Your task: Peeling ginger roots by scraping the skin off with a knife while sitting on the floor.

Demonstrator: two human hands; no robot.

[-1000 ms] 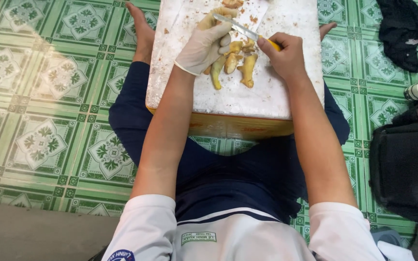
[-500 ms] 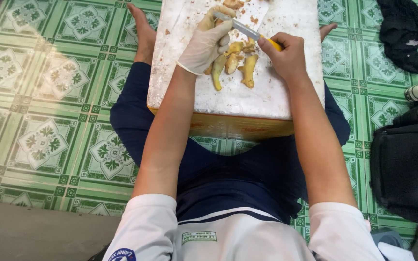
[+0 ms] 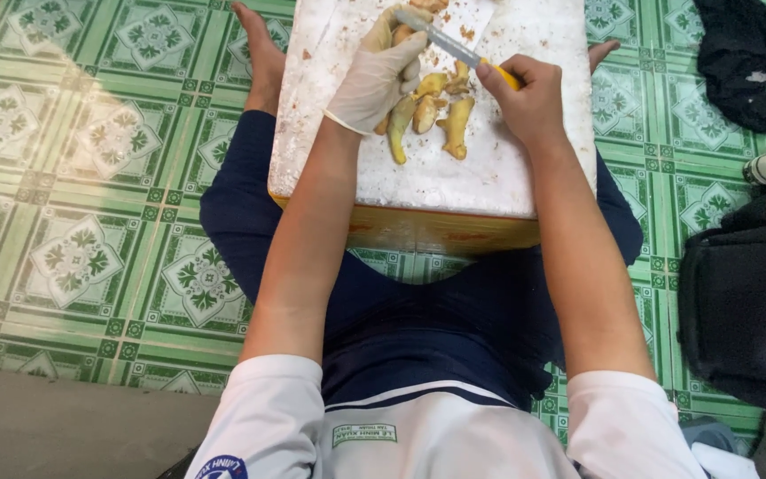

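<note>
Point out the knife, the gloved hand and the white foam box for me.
knife (image 3: 443, 40): head view, on the middle of the grey blade.
gloved left hand (image 3: 381, 75): head view, on the back of the glove.
white foam box (image 3: 489, 173): head view, on a bare patch of its top.

A single head-worn camera looks steeply down from close above, over the seated person's arms onto the white board (image 3: 489, 168) and green tiled floor (image 3: 90, 177).
</note>
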